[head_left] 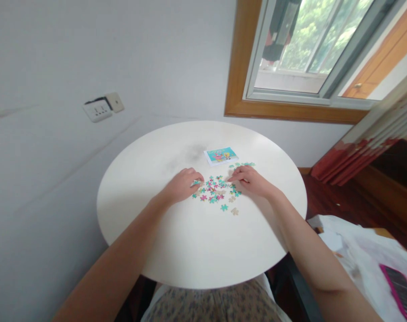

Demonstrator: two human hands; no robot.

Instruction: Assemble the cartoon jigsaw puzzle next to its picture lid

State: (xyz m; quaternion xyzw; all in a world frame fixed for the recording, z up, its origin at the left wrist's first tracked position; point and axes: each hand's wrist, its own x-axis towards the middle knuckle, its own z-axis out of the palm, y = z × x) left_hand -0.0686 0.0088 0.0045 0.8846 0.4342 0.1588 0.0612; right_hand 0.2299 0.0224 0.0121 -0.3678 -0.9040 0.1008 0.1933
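Note:
A scatter of small jigsaw pieces (pixel 216 192), teal, pink and beige, lies on a round white table (pixel 190 241). My left hand (pixel 183 183) rests at the left edge of the scatter with its fingers curled, pinching a teal piece (pixel 195 182). My right hand (pixel 252 180) lies at the right edge, fingers bent down onto the pieces; what it holds, if anything, is hidden. A small picture card (pixel 220 155) with cartoon figures lies just beyond the pieces.
The table stands against a white wall with a socket plate (pixel 98 109). A wood-framed window (pixel 290 107) is at the back right. A pink-edged phone (pixel 400 290) lies on white cloth at the lower right.

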